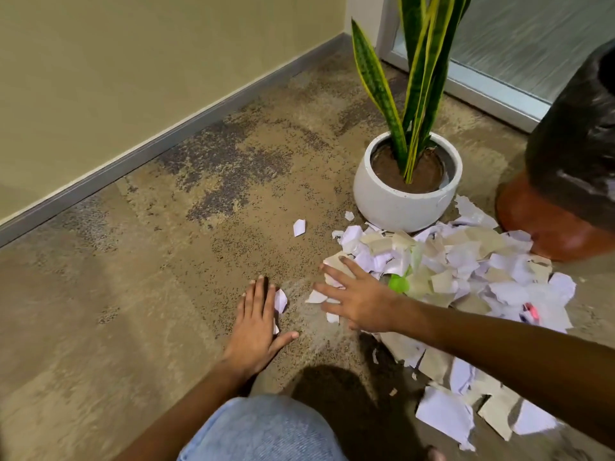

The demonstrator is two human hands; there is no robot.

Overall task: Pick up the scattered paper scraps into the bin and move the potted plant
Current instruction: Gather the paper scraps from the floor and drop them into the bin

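Hands: our left hand (258, 322) and right hand (357, 299) lie spread flat on carpet (149, 261).
Obstacles: paper scraps (466, 267) heaped against potted plant (407, 191), twelve o'clock.
Cut off: bin (572, 181), two o'clock.

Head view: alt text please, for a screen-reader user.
A person's left hand and right hand lie flat on carpet, sweeping paper scraps into a heap beside a white potted plant and a black-lined bin.

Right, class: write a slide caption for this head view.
Both hands, left hand and right hand, sweep paper scraps beside a potted snake plant.
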